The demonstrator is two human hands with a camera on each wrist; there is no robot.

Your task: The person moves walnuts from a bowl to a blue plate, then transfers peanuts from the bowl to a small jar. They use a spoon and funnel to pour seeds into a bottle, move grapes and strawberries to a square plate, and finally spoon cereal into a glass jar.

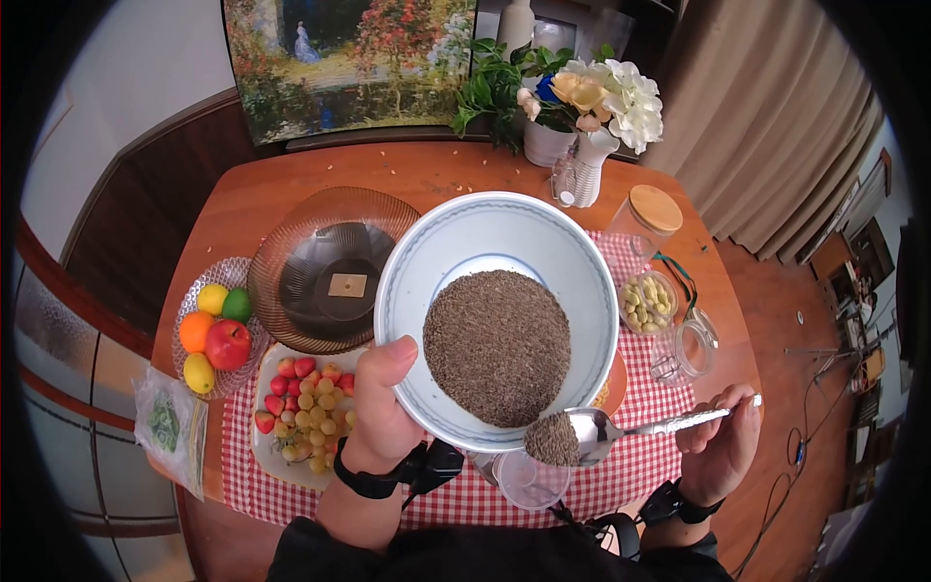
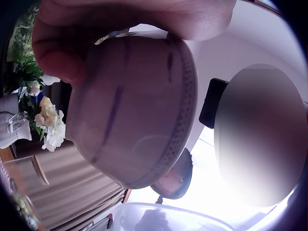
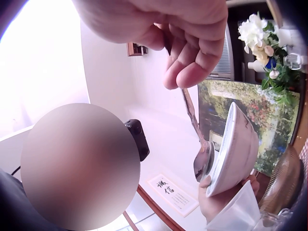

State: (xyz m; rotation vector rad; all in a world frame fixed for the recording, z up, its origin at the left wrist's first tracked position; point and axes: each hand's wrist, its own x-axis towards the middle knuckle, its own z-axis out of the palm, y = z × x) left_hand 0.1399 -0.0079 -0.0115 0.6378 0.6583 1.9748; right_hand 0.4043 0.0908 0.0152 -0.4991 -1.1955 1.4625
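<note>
A white bowl with a blue-patterned rim [image 1: 592,267] is held up over the table, a mound of small dark seeds [image 1: 497,344] inside. The left hand [image 1: 380,403] grips its left side, thumb over the rim; in the left wrist view the fingers lie against the bowl's outside [image 2: 139,110]. The right hand [image 1: 722,446] pinches the handle of a metal spoon [image 1: 593,436], whose tip is heaped with seeds at the bowl's lower right rim. From the right wrist view, the spoon [image 3: 202,159] is beside the bowl [image 3: 236,154], with the right hand [image 3: 192,43] above.
Below the bowl stands a clear plastic cup [image 1: 531,483]. At left are a fruit plate [image 1: 250,373], a large brown glass bowl [image 1: 281,281], a tray of grapes and strawberries [image 1: 281,466] and a plastic bag [image 1: 179,427]. At right are jars [image 1: 648,301] and a wooden-lidded container [image 1: 655,209].
</note>
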